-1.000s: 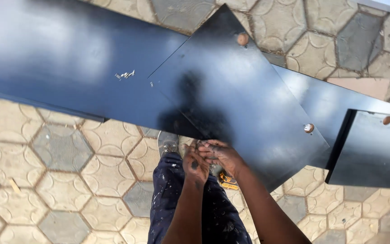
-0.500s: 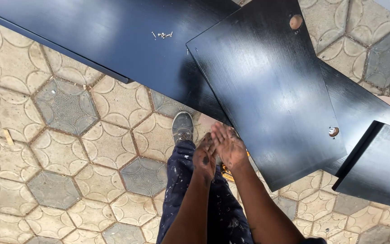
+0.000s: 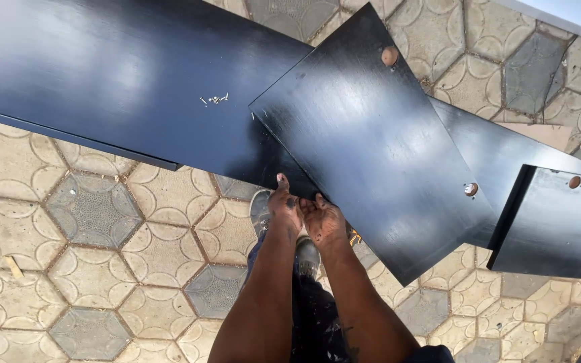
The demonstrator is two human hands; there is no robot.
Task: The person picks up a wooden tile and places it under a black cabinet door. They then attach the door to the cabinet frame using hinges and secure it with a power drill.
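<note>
My left hand [image 3: 284, 210] and my right hand [image 3: 324, 218] are side by side, dark with grime, at the near corner edge of a square black board [image 3: 371, 148]. A left fingertip touches that edge. Whether either hand holds something small is unclear. The square board lies tilted across a long black panel [image 3: 115, 74] on the ground. It has round light-coloured spots near its far corner [image 3: 389, 55] and right corner [image 3: 471, 189]. A small cluster of screws [image 3: 215, 99] lies on the long panel.
Another black panel [image 3: 559, 222] with a raised edge lies at the right. My grey shoes [image 3: 260, 208] stand on hexagonal paving stones [image 3: 102, 215] just below the boards. A small yellow object [image 3: 353, 236] peeks out beside my right wrist.
The view has shifted so the boards sit lower and closer. My hands, held together in front of my legs before, have moved forward to the square board's near edge.
</note>
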